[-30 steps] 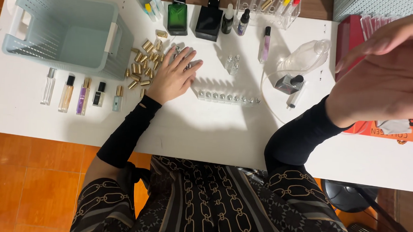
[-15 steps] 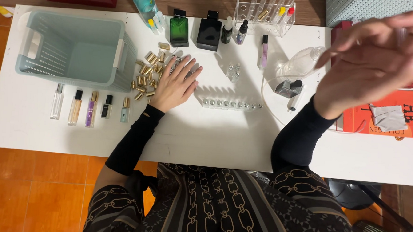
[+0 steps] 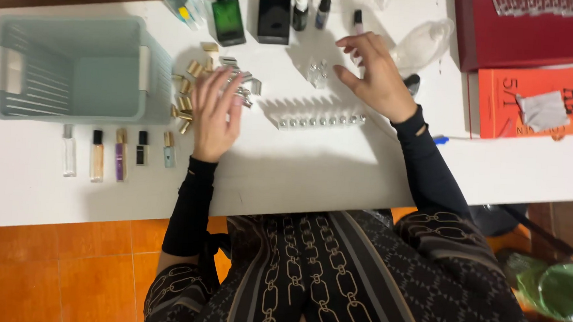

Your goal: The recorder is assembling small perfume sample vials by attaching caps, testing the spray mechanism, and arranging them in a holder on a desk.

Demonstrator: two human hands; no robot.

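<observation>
Since the earlier frame, my right hand (image 3: 376, 77) has dropped from mid-air to the surface (image 3: 312, 162), fingers spread, empty. Row of small vials (image 3: 320, 121) runs left-right between my hands, nearer the right; left hand (image 3: 216, 115) lies flat on caps (image 3: 189, 87).

Single head-worn view, looking steeply down from above the seated person; table (image 3: 338, 177) fills 12 o'clock, lap at 6, moderately close.

Bright, even light falls on the white table (image 3: 312, 175). Soft shadows lie near the hands. Slight motion blur softens everything.
</observation>
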